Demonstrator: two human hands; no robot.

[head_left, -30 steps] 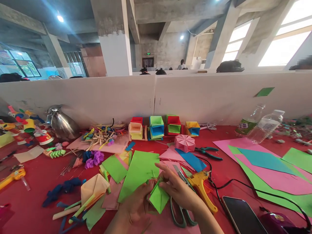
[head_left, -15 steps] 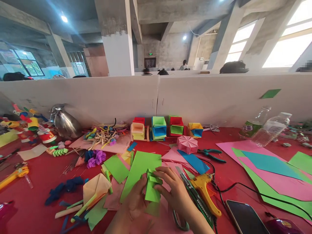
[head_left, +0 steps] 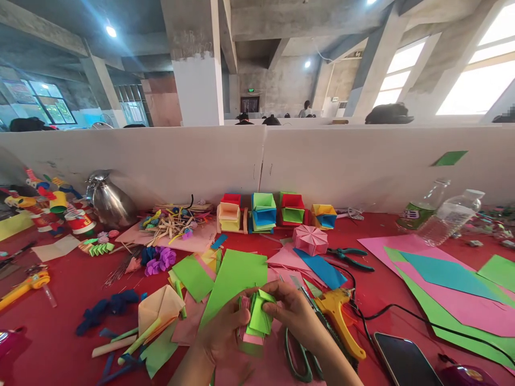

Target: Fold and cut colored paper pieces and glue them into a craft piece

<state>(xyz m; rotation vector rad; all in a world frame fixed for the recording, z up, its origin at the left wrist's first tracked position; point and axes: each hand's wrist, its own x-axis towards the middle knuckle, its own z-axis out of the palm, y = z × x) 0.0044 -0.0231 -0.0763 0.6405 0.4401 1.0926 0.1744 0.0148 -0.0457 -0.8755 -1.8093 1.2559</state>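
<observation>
My left hand is closed around a small folded paper piece, light green on top with pink layers along its left side. Fingers and thumb of my right hand pinch the green paper from the right. The piece is tilted, and its underside is hidden. Behind it lies a large green paper sheet. Green-handled scissors rest just below my right wrist. Beside that forearm are a box cutter, partly covered by the arm, and a yellow glue gun.
Folded paper boxes line the white partition. A pink paper shape and pliers lie nearer. A phone is at front right, bottles at back right, a steel jug at back left. A black cable crosses the right side.
The folded paper piece has turned in my hands and now shows its pink layers. My right fingers have closed onto the green paper. More of the scissors shows.
</observation>
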